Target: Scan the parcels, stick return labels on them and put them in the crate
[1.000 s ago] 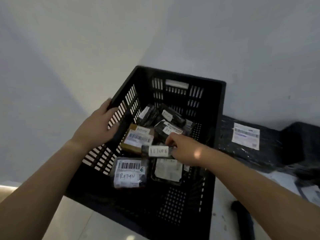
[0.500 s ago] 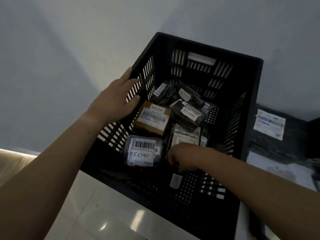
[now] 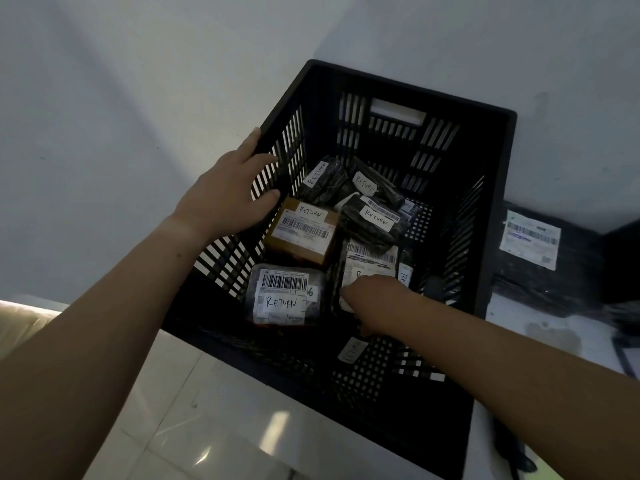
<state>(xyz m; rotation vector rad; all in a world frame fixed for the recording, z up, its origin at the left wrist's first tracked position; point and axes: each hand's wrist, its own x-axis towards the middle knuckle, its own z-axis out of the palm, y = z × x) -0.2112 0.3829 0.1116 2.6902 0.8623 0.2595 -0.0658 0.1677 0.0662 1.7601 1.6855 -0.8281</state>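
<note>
The black slotted crate [image 3: 408, 88] stands against the wall. Inside lie several parcels marked RETURN: a brown box [image 3: 301, 233], a clear-wrapped parcel [image 3: 282, 296], black bagged parcels [image 3: 374, 220] at the back and a white-labelled one [image 3: 369, 268]. My left hand [image 3: 225, 192] grips the crate's left wall, thumb inside. My right hand [image 3: 367, 296] reaches down into the crate with curled fingers. It holds the top of a small black parcel [image 3: 351, 353], whose label shows just below it near the crate floor. The fingertips are hidden.
To the right of the crate a black mailer bag [image 3: 530, 240] with a white shipping label lies on a white table. A dark handle-shaped object [image 3: 512, 448] sits at the bottom right. Glossy floor tiles [image 3: 207, 427] are below the crate.
My right hand has carried the small black parcel from above the other parcels down to the crate's near floor. My left hand has stayed on the crate's left wall.
</note>
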